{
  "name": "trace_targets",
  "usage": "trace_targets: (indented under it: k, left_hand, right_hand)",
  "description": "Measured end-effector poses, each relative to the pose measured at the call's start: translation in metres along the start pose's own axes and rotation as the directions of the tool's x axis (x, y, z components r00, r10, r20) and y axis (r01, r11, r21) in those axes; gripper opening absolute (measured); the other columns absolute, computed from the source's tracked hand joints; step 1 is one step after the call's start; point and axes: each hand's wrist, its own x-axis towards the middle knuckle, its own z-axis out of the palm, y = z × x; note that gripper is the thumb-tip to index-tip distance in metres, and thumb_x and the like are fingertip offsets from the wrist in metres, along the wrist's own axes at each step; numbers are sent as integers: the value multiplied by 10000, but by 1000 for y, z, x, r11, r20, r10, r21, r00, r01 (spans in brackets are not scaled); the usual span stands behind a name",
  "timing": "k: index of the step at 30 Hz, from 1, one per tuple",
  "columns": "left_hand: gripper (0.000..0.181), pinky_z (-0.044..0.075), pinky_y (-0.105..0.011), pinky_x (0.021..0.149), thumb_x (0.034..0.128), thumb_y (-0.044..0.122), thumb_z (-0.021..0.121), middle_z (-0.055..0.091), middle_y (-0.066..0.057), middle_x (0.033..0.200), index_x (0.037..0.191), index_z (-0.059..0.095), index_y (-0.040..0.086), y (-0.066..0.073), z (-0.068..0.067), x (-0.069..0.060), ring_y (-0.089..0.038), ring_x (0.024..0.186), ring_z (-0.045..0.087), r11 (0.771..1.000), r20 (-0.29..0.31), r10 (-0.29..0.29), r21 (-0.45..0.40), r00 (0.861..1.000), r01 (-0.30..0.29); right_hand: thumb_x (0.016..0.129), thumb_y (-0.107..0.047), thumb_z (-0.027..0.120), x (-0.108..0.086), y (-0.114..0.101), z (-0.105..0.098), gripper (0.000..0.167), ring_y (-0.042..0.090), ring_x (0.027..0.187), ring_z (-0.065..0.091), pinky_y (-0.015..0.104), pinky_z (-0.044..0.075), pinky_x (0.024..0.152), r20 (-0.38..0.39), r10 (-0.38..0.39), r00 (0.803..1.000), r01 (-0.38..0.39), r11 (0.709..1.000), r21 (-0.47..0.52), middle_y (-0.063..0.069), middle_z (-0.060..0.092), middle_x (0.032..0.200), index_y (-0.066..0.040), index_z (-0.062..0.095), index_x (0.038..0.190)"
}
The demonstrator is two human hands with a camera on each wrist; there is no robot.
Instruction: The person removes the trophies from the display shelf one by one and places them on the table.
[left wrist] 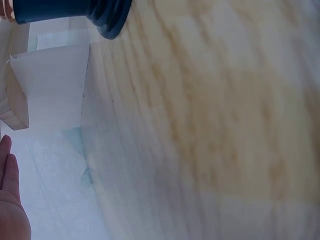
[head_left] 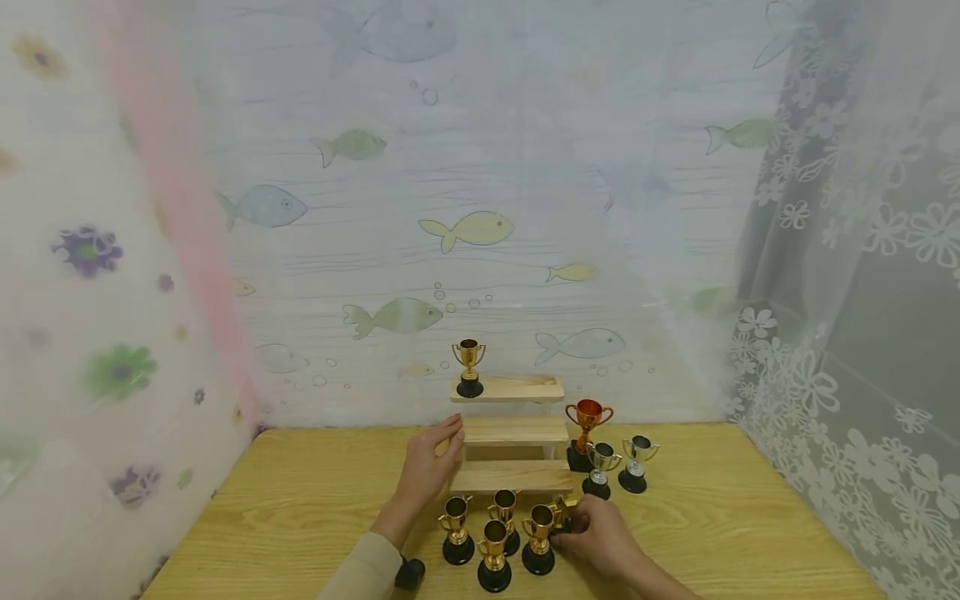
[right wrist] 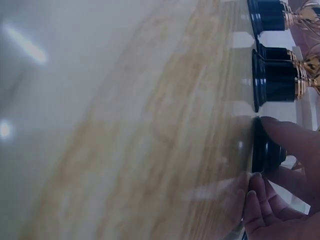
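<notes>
A small three-step wooden stand (head_left: 512,477) sits on the table. My left hand (head_left: 429,457) rests straight fingers by the left end of its middle shelf; in the left wrist view the fingers (left wrist: 10,175) lie beside a shelf end (left wrist: 16,102). In front of the stand, my right hand (head_left: 602,535) pinches a gold trophy cup (head_left: 561,515), largely hidden by the fingers. The right wrist view shows thumb and finger at its black base (right wrist: 265,147), low by the tabletop. Several more gold trophy cups (head_left: 493,550) stand just left of this hand.
One gold trophy cup (head_left: 468,367) stands on the top shelf at the left. To the right of the stand are a taller bronze-coloured trophy cup (head_left: 588,417) and two silver ones (head_left: 634,467). A fish-patterned curtain (head_left: 480,275) hangs behind the wooden table (head_left: 300,492).
</notes>
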Motion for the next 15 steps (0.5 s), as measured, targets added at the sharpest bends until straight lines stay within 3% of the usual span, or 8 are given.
trace_targets:
  k: [3,7,15]
  left_hand:
    - [319,473,-490,1079,1031,211,640,656,-76,1370,1274,713,16,0,0,0,-300,1285,607,1000,3,-13,-4,1000,13]
    - [323,467,-479,1088,1033,220,639,651,-68,1378,1279,712,24,1,0,0,-285,1292,602,1000,4,-29,-7,1000,29]
    - [325,487,-531,1052,1033,207,636,659,-109,1365,1269,711,-4,0,1,0,-329,1268,616,1000,-14,19,0,1000,-19]
  right_hand:
    - [753,-171,903,0,1,0,251,137,697,465,248,406,595,-1,25,1000,-25,1000,0,22,552,789,-53,681,765]
    - [757,-169,900,1,2,1,218,155,728,474,254,416,613,-2,25,1000,-25,1000,3,16,577,814,-46,731,821]
    - [755,-172,901,0,1,1,268,159,727,486,252,424,606,-4,49,999,-49,999,11,20,587,823,-24,723,892]
